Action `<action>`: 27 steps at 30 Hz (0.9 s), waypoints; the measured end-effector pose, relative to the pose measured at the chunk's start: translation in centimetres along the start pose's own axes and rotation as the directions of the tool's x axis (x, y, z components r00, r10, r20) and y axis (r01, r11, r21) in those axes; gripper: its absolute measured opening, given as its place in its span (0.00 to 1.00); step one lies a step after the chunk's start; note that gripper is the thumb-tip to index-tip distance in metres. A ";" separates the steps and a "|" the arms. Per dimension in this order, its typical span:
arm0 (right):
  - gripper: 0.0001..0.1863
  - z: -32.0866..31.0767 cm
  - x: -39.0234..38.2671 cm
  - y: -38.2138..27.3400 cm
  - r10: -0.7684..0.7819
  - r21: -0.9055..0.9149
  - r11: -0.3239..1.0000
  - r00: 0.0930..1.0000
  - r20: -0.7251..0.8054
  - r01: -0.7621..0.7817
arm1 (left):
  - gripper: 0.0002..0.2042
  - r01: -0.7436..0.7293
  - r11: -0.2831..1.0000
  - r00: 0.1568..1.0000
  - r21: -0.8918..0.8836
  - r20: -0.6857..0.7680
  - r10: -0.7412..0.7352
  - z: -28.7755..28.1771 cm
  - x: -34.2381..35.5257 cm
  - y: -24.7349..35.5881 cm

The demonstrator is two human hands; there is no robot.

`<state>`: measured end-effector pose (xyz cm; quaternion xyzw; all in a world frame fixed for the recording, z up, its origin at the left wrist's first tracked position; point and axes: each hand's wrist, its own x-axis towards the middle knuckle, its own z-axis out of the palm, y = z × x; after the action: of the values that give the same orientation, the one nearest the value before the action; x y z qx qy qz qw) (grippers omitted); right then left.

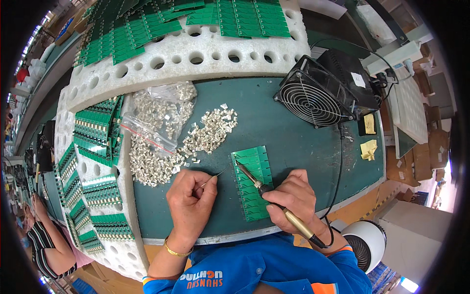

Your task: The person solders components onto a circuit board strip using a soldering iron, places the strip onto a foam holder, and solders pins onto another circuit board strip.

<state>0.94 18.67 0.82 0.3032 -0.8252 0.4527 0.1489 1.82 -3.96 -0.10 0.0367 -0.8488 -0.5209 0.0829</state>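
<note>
My left hand (190, 200) pinches a thin piece of solder wire (219, 174), its free end pointing toward the board. In my right hand (293, 200) is a soldering iron (297, 224) with a gold-coloured handle, gripped like a pen. Its metal tip reaches over the upper left part of a green circuit board panel (255, 208) lying flat on the dark green mat. Whether the tip touches the board cannot be made out. Small pins line the panel's left edge. Left of the panel lies a heap of small white connectors (211, 130).
A clear bag (159, 110) of connectors lies at the back left. White foam blocks (183, 59) with holes carry many green boards. A black fan (313, 95) stands at the back right, near yellow sponges (368, 149). The iron's cable (339, 179) hangs on the right. Another person (51, 240) sits far left.
</note>
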 end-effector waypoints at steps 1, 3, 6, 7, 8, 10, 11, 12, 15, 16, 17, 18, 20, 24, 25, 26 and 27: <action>0.12 0.0 0.0 -0.1 -0.001 0.001 1.000 1.000 0.001 0.001 | 0.07 -0.023 1.000 1.000 0.015 -0.005 0.023 0.0 0.0 0.0; 0.14 0.0 0.1 -0.1 -0.009 -0.021 1.000 1.000 0.011 0.009 | 0.07 -0.045 0.998 0.999 0.046 -0.016 0.046 0.1 0.1 0.3; 0.14 0.0 0.1 -0.2 -0.005 -0.024 1.000 1.000 0.009 0.006 | 0.07 -0.085 0.992 0.996 0.091 -0.029 0.088 0.3 0.1 0.4; 0.14 0.1 0.1 -0.2 -0.006 -0.023 1.000 1.000 0.010 0.006 | 0.07 -0.101 0.989 0.994 0.109 -0.035 0.105 0.4 0.1 0.5; 0.15 0.1 0.2 -0.2 -0.008 -0.027 1.000 1.000 0.008 0.009 | 0.07 -0.100 0.989 0.994 0.110 -0.036 0.104 0.5 0.0 0.6; 0.15 0.1 0.2 -0.3 -0.010 -0.032 0.999 1.000 0.006 0.010 | 0.07 -0.071 0.995 0.995 0.070 -0.060 0.075 0.7 0.0 0.8; 0.15 0.1 0.2 -0.4 -0.014 -0.041 0.999 1.000 0.008 0.014 | 0.07 -0.071 0.995 0.995 0.070 -0.060 0.075 0.7 0.0 0.8; 0.15 0.0 0.2 -0.4 -0.018 -0.050 0.999 1.000 0.010 0.019 | 0.07 -0.084 0.993 0.995 0.081 -0.053 0.089 0.6 0.0 0.8; 0.15 0.0 0.1 -0.3 -0.012 -0.041 0.999 1.000 0.016 0.012 | 0.06 -0.099 0.991 0.993 0.092 -0.048 0.104 0.6 0.0 0.8; 0.15 0.0 0.1 -0.3 -0.011 -0.041 0.999 1.000 0.016 0.012 | 0.06 -0.100 0.991 0.993 0.093 -0.050 0.105 0.7 0.0 0.8; 0.15 0.0 0.2 -0.3 -0.012 -0.038 0.999 1.000 0.016 0.012 | 0.06 -0.100 0.991 0.993 0.094 -0.050 0.105 0.7 0.0 0.8; 0.15 0.0 0.2 -0.3 -0.012 -0.035 0.999 1.000 0.016 0.013 | 0.06 -0.105 0.990 0.993 0.092 -0.051 0.110 0.7 -0.1 0.8; 0.15 0.0 0.2 -0.3 -0.013 -0.035 0.999 1.000 0.016 0.013 | 0.06 -0.109 0.990 0.992 0.090 -0.052 0.114 0.8 -0.1 0.8; 0.14 -0.1 0.0 -0.2 -0.014 -0.033 0.999 1.000 0.025 0.014 | 0.07 -0.116 0.988 0.992 0.102 -0.039 0.120 0.7 -0.1 0.7; 0.14 0.0 -0.1 -0.2 -0.014 -0.033 0.999 1.000 0.025 0.014 | 0.07 -0.131 0.985 0.990 0.114 -0.030 0.135 0.7 -0.1 0.6; 0.14 0.0 -0.2 -0.2 -0.016 -0.031 0.999 1.000 0.021 0.017 | 0.07 -0.131 0.985 0.990 0.114 -0.030 0.135 0.6 -0.1 0.6; 0.13 0.0 -0.2 -0.2 -0.019 -0.030 0.999 1.000 0.017 0.020 | 0.07 -0.128 0.986 0.991 0.107 -0.030 0.132 0.6 -0.2 0.5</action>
<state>1.22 18.67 0.80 0.3127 -0.8302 0.4361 0.1510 1.91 -3.13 0.07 -0.0049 -0.8739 -0.4683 0.1304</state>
